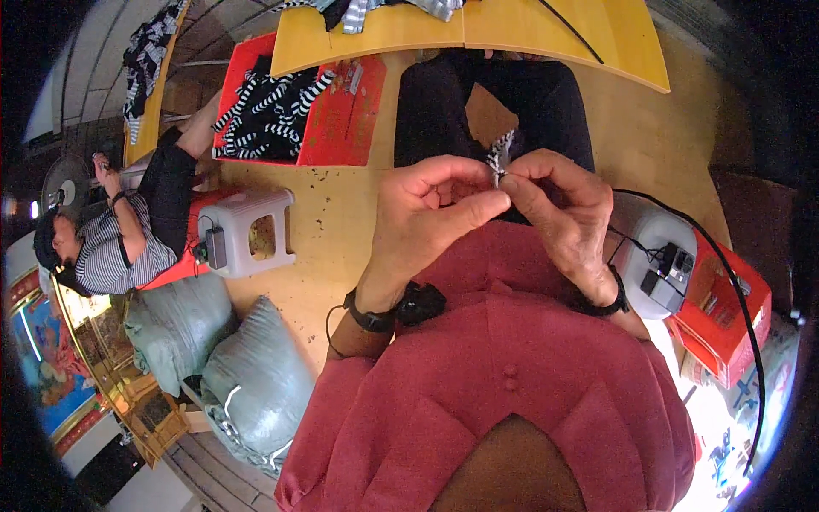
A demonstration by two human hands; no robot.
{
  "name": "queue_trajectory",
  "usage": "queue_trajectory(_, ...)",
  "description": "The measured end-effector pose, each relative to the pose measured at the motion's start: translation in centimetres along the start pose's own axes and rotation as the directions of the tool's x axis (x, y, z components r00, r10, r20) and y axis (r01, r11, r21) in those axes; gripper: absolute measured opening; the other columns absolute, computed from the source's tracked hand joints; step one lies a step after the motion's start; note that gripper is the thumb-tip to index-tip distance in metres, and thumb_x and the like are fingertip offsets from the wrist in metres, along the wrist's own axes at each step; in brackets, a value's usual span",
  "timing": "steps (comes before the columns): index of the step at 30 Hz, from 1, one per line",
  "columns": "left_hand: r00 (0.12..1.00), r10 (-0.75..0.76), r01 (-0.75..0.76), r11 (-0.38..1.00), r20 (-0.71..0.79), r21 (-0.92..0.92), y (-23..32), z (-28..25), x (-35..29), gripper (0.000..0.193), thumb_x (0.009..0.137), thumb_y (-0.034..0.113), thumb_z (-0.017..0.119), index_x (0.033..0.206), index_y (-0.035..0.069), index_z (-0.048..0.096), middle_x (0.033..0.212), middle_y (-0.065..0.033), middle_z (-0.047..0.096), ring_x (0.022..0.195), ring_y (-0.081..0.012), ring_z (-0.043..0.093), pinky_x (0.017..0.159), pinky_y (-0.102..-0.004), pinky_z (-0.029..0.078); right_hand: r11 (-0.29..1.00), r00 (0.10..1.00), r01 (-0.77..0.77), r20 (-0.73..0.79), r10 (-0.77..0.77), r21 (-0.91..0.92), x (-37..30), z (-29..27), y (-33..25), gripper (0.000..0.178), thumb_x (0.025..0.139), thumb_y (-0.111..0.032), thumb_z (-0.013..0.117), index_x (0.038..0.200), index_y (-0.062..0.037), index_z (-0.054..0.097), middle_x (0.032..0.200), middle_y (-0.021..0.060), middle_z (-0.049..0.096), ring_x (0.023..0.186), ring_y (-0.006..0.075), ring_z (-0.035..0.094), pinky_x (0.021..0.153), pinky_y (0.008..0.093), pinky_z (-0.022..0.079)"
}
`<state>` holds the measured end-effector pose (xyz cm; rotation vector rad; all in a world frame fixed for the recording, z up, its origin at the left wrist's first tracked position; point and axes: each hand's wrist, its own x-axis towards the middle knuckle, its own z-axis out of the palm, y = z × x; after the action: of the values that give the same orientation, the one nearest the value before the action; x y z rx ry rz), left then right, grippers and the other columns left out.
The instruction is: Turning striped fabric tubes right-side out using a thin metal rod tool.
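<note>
A small black-and-white striped fabric piece [502,147] is pinched between my two hands, just above my lap. My left hand [435,209] closes on its lower end with thumb and forefinger. From the other side, the thumb and fingertips of my right hand [559,205] grip the same piece, almost touching the left thumb. The fingertips partly hide the fabric, so its full shape does not show. Beyond my knees, more striped fabric strips [363,12] lie on a yellow table [572,38].
A red cardboard box [348,119] holding striped pieces [269,115] stands left of my legs. Further left, another person [128,239] sits near a grey plastic stool [247,235]. Stuffed sacks [260,375] lie behind. At my right are a black cable [738,290] and a red box [725,311].
</note>
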<state>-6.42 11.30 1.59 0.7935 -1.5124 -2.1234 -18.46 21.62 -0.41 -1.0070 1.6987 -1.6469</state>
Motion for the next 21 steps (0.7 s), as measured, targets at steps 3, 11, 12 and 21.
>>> queue_trajectory(3,0.994,0.073,-0.086,0.983,0.087,0.159,0.0,-0.5,0.2,0.011,0.075,0.000,0.068,0.085,-0.002,0.064,0.078,-0.0050,0.063,0.070,-0.0076,0.059,0.061,-0.0191,0.048,0.926,0.938,0.345,0.015,-0.347,-0.153,0.2,0.1,-0.1,0.009,0.075,0.002,0.062,0.084,0.0015,0.061,0.075,0.0090,0.062,0.067,0.0172,0.059,0.061,0.0257,0.046)
queue_trajectory(11,0.992,-0.032,0.030,0.999,0.121,0.019,-0.1,-1.4,0.5,0.010,0.076,0.000,0.066,0.086,-0.003,0.064,0.072,-0.0040,0.063,0.066,-0.0073,0.058,0.059,-0.0195,0.048,0.952,0.952,0.306,-0.003,-0.306,0.016,-0.2,0.4,0.2,0.007,0.074,0.003,0.062,0.081,0.0023,0.060,0.073,0.0102,0.061,0.066,0.0201,0.059,0.060,0.0280,0.047)
queue_trajectory(12,0.995,-0.039,0.041,0.999,0.092,-0.019,-0.1,-1.1,0.4,0.008,0.077,-0.001,0.065,0.085,-0.003,0.064,0.071,-0.0036,0.062,0.066,-0.0068,0.057,0.059,-0.0193,0.047,0.959,0.958,0.284,-0.036,-0.283,0.019,-0.3,0.5,0.4,0.006,0.074,0.003,0.061,0.080,0.0019,0.059,0.073,0.0095,0.061,0.065,0.0196,0.059,0.059,0.0276,0.047)
queue_trajectory(21,0.959,0.270,-0.252,0.952,-0.088,0.176,-2.0,-0.1,1.1,0.018,0.073,-0.010,0.059,0.088,-0.001,0.062,0.082,-0.0050,0.064,0.072,-0.0101,0.059,0.065,-0.0221,0.048,0.969,0.997,-0.055,0.072,0.039,0.240,-0.9,0.5,0.2,0.001,0.080,0.000,0.057,0.078,-0.0003,0.057,0.070,0.0009,0.057,0.065,0.0064,0.052,0.059,0.0220,0.043)
